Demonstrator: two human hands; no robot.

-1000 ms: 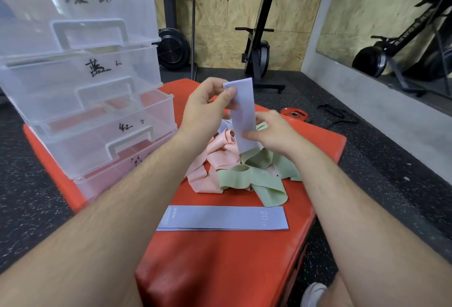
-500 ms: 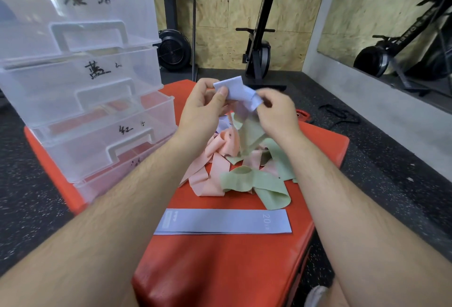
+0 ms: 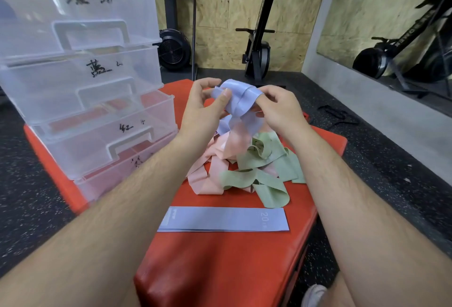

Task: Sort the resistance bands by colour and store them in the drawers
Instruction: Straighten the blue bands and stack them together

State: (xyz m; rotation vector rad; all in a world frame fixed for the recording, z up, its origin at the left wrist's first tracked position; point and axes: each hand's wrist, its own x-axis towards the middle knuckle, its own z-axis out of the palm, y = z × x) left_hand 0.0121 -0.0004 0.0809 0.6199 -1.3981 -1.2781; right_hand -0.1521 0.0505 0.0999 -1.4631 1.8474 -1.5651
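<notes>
Each grip, left hand (image 3: 203, 113) and right hand (image 3: 281, 111), pinches 1 looped blue band (image 3: 241, 101) above the pink-and-green pile (image 3: 244, 160); judged best practice: pull it flat without twist, then stack it squarely on the flat blue band (image 3: 223, 219) on the worktop (image 3: 220, 270).

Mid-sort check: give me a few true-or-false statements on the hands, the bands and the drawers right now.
1. The left hand and the right hand both hold one crumpled lavender resistance band above the pile. True.
2. A second lavender band lies flat on the orange padded block, nearer the person than the tangled pink bands and green bands. True.
3. The green bands are inside a drawer. False: they lie on the block.
4. The clear plastic drawer stack stands right of the pile. False: it stands left.
</notes>
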